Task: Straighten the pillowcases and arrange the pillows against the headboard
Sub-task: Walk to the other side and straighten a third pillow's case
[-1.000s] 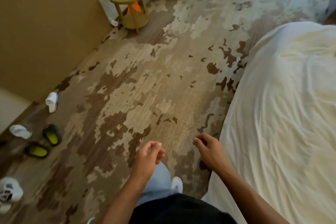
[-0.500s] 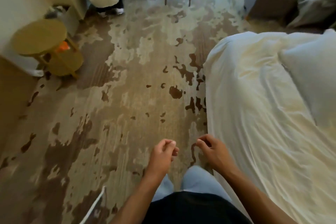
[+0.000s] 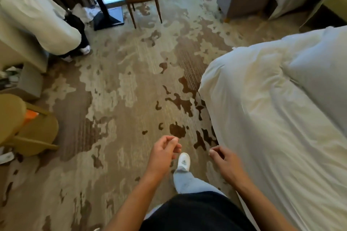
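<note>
While we walk beside the bed [image 3: 262,118], left hand [image 3: 162,154] and right hand [image 3: 226,163] loosely curled and empty, a pillow [image 3: 323,80] lies untouched on it, no headboard visible, so arranging seems unstarted.

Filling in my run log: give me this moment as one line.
phase: walking beside bed | left hand: empty | right hand: empty | pillow: untouched
</note>
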Available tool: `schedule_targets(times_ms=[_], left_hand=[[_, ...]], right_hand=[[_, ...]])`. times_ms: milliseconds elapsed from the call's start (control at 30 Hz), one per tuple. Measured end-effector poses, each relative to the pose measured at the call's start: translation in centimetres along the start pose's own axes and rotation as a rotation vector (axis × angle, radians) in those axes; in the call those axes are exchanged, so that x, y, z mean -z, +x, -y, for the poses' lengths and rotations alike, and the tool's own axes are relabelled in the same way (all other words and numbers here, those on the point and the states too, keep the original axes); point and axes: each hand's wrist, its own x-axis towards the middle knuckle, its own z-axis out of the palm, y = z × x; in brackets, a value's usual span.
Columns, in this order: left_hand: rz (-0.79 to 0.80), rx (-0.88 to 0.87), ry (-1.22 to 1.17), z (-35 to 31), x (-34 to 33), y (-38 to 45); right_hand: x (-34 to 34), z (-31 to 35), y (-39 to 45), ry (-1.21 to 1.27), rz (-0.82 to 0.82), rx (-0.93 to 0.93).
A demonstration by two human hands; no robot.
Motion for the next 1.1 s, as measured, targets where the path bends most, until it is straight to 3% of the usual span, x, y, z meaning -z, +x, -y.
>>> schedule_targets(times_ms=[167,367,600,800,1100], left_hand=[[-0.08,0.08,-0.022,-4.3,5.1,10.9],[-0.088,0.133,-0.012,-9.0,9.2,25.7],[0.079,0.131,0.016,-19.8,10.1,47.1],[0.328,0.065,0.114,-33.3,3.8,62.0],[0.671,-0.098,0.289,-48.4,-13.8,79.1]], right_hand=[[0.1,12.0,13.2,0.035,0.092,0.11],[1.3,24.4,29.1,0.05,0.016,0.223],[4.8,32.5,45.1,0.068,-0.098,0.091],[10.1,34.2,52.9,0.172,-0.324,-0.148],[20.2,29.7,67.3,0.353,-0.617,-0.386]])
